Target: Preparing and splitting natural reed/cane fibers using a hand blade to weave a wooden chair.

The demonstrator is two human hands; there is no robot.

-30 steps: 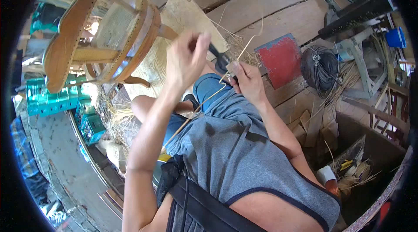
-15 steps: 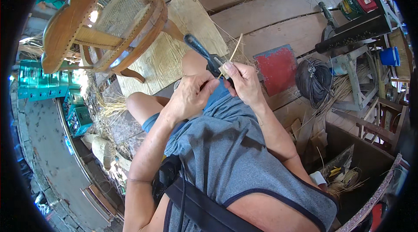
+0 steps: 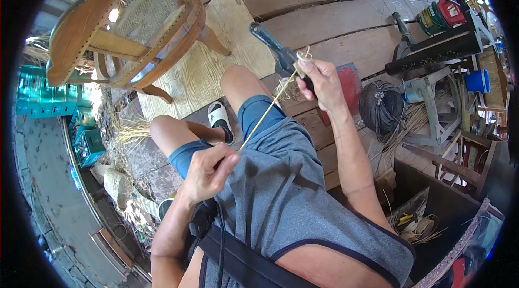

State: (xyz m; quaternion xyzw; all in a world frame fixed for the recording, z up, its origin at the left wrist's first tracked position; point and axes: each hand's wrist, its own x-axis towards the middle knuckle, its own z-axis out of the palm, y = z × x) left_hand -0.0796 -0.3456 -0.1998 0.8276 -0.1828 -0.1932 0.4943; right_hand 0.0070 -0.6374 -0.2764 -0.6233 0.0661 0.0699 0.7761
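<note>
My left hand (image 3: 208, 171) is closed, its thumb and fingers pinching one end of a thin yellowish cane strip (image 3: 264, 117). The strip runs taut, slanting up and to the right across my lap to the other hand. There my right hand (image 3: 323, 83) grips a dark-handled metal hand tool (image 3: 274, 43), its handle sticking out to the upper left. The strip meets this tool beside a small pale block under my right thumb. A thin curled shaving (image 3: 305, 54) loops above the thumb. My fingers hide the tool's working edge.
A carved wooden chair (image 3: 162, 44) with woven cane stands upper left, by a plywood sheet (image 3: 238, 28). A red board (image 3: 348, 85), a coil of dark cord (image 3: 381, 105) and a wooden stand (image 3: 430, 107) are at right. Green crates (image 3: 46, 93) sit far left.
My left hand has pulled down and left, away from my right hand, drawing out the strip between them. My right hand and the tool have shifted slightly up and right.
</note>
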